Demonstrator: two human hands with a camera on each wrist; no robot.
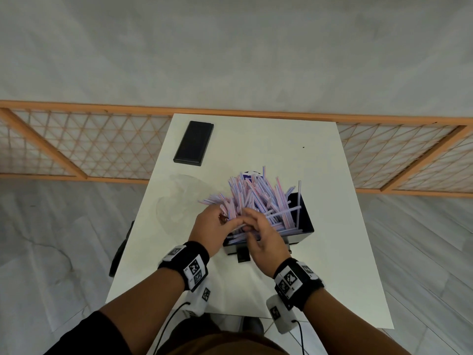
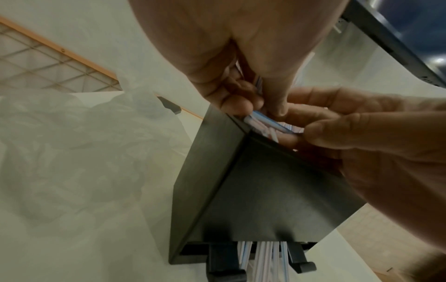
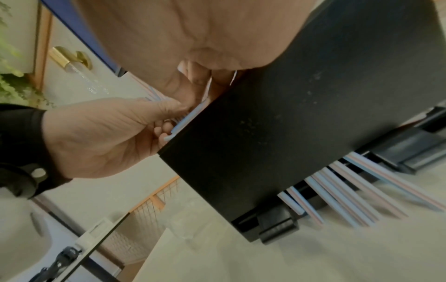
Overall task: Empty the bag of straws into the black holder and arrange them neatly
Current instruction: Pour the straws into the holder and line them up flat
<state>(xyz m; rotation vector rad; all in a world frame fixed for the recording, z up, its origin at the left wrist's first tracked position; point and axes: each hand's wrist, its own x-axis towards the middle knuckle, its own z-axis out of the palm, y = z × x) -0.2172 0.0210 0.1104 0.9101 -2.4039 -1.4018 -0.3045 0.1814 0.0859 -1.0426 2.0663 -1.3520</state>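
Both hands, left and right, pinch straws heaped untidily in the holder on the table, empty bag just left.
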